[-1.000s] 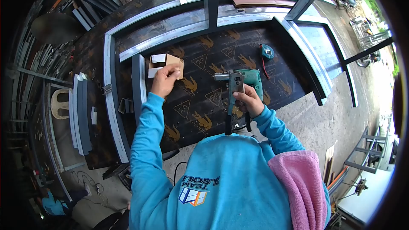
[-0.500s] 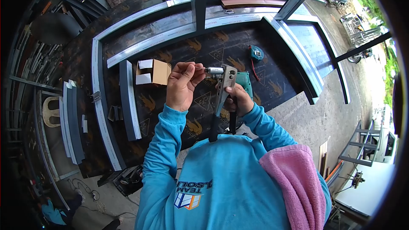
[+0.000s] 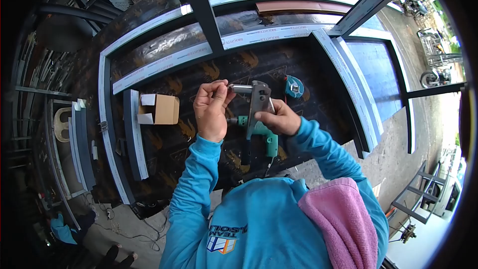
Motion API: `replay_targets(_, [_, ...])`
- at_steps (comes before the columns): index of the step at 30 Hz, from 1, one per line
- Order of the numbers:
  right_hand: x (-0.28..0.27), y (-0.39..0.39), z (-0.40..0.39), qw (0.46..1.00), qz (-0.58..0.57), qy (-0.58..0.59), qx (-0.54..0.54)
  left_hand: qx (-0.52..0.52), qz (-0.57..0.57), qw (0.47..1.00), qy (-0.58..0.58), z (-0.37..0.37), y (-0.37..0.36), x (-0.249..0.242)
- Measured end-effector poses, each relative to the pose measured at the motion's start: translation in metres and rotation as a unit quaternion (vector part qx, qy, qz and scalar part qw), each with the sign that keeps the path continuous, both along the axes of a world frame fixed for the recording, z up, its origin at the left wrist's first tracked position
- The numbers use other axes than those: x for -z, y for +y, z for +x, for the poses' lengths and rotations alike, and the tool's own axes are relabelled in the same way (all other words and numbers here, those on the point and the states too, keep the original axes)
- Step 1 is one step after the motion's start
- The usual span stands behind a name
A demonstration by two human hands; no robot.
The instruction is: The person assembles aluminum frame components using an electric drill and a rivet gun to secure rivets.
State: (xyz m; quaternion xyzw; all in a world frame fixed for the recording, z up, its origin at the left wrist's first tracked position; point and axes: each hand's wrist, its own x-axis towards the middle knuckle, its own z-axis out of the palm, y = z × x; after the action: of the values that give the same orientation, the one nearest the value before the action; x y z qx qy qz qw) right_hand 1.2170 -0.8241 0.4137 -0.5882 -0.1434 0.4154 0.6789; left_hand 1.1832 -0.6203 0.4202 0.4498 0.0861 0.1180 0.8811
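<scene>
My right hand [image 3: 281, 118] is closed around a hand riveter [image 3: 259, 100], held upright with its silver nose pointing left. At the tip of that nose, the thumb and fingertips of my left hand [image 3: 211, 110] are pinched on a small rivet, mostly hidden by the fingers. Below and behind the riveter, a green power drill [image 3: 271, 144] lies on the dark table [image 3: 318, 119]. An open cardboard box [image 3: 166, 109] with white flaps sits left of my left hand; its contents do not show.
A teal tape measure [image 3: 294, 87] lies beyond my right hand. Long film-covered metal profiles [image 3: 167, 65] frame the work area, and a dark upright post [image 3: 203, 10] rises in front. A short profile [image 3: 134, 134] lies left. Another person's blue clothing [image 3: 63, 229] shows at lower left.
The view has shifted, and the riveter now sits more upright, with the drill more exposed beneath it. My left fingers stay pinched at its nose.
</scene>
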Motion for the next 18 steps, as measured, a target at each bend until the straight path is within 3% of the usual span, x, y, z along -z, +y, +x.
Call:
replay_targets(2, [-0.016,-0.025,0.048,0.971,-0.093,-0.199,-0.093,0.051,-0.133,0.988,0.058,0.025,-0.008,0.014])
replay_targets(3, [-0.024,-0.037,0.073,0.938,-0.16,-0.28,-0.131,0.052,-0.128,0.988,0.069,0.036,-0.013,0.019])
replay_targets(5, [-0.015,-0.04,0.113,0.963,-0.127,-0.206,-0.121,0.07,-0.216,0.965,0.131,0.066,-0.021,0.028])
replay_targets(7, [0.017,-0.031,0.147,0.951,-0.062,-0.293,-0.08,0.048,-0.258,0.952,0.157,0.099,-0.026,0.046])
replay_targets(9, [0.03,-0.017,0.176,0.987,-0.093,-0.122,-0.055,0.02,-0.15,0.972,0.182,0.13,-0.02,0.062])
replay_targets(11, [0.078,0.007,0.207,0.995,-0.086,-0.057,-0.002,-0.039,0.075,0.967,0.24,0.144,0.0,0.101])
replay_targets(13, [0.141,0.037,0.235,0.996,-0.091,-0.017,0.017,-0.115,0.381,0.882,0.252,0.163,0.041,0.159])
replay_targets(15, [0.152,0.056,0.249,0.995,-0.095,0.019,0.036,-0.128,0.661,0.72,0.166,0.177,0.067,0.162])
replay_targets(16, [0.149,0.062,0.251,0.993,-0.105,0.043,0.036,-0.129,0.664,0.717,0.167,0.185,0.076,0.16])
replay_targets(18, [0.151,0.073,0.258,0.99,-0.115,0.073,0.03,-0.026,0.788,0.607,0.102,0.202,0.086,0.148])
